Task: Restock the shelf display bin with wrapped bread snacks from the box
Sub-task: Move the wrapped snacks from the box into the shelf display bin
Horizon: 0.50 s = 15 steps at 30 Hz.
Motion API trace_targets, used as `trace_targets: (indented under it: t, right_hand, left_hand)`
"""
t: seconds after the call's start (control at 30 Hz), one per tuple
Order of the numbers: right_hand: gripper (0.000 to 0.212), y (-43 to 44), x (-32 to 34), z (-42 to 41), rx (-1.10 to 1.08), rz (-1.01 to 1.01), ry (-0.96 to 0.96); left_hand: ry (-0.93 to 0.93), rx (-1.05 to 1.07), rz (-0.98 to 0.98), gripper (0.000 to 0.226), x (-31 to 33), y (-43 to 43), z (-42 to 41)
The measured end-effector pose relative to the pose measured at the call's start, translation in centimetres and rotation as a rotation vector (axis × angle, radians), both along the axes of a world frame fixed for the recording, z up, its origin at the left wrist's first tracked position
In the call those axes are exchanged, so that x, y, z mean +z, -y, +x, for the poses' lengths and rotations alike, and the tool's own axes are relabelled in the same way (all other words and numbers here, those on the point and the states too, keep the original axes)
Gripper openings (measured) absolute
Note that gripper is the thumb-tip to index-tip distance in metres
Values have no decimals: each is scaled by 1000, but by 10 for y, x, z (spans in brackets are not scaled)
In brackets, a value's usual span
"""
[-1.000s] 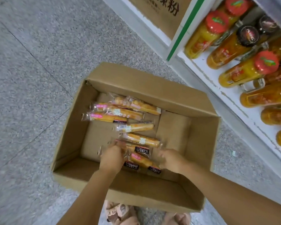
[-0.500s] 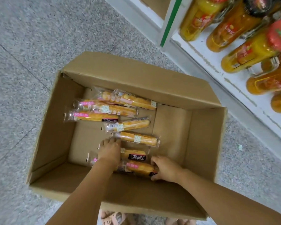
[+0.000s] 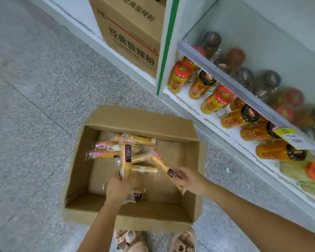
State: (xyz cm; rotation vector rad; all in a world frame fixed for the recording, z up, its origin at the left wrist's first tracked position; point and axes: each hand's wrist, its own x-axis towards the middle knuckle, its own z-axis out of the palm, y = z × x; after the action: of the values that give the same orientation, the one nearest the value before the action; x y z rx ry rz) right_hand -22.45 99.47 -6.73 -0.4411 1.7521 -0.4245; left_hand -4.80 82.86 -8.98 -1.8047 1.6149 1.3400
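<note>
An open cardboard box [image 3: 144, 122] sits on the floor below me. Several wrapped bread snacks [image 3: 105, 149] lie on its bottom toward the far left. My left hand [image 3: 117, 190] grips one bread snack [image 3: 126, 161] by its near end, holding it upright above the box floor. My right hand [image 3: 191, 180] holds another bread snack [image 3: 162, 165] by its dark-labelled end, tilted up to the left. One more snack [image 3: 137, 194] lies under my left hand. No display bin is in view.
White shelving [image 3: 195, 108] at the right carries rows of orange jars [image 3: 180, 77] with red and black lids, and a yellow price tag [image 3: 291, 138]. A printed carton [image 3: 133, 37] stands on the low shelf behind. My sandalled feet [image 3: 153, 240] touch the box's near wall. Grey speckled floor lies left.
Both hands were pressed down on snacks at the near end of the box; now each has lifted one snack up off the bottom. The view has tilted up toward the shelf.
</note>
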Motion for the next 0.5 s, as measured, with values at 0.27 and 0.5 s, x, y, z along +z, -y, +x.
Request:
trace_targets:
  t: [0.27, 0.5]
  right_hand:
    - [33, 7, 153, -18, -356, -210, -26]
    - [35, -17, 321, -33, -528, -457, -218]
  left_hand:
    - [-360, 335, 104, 24, 168, -20, -33]
    - [-674, 222, -113, 26, 341, -47, -64]
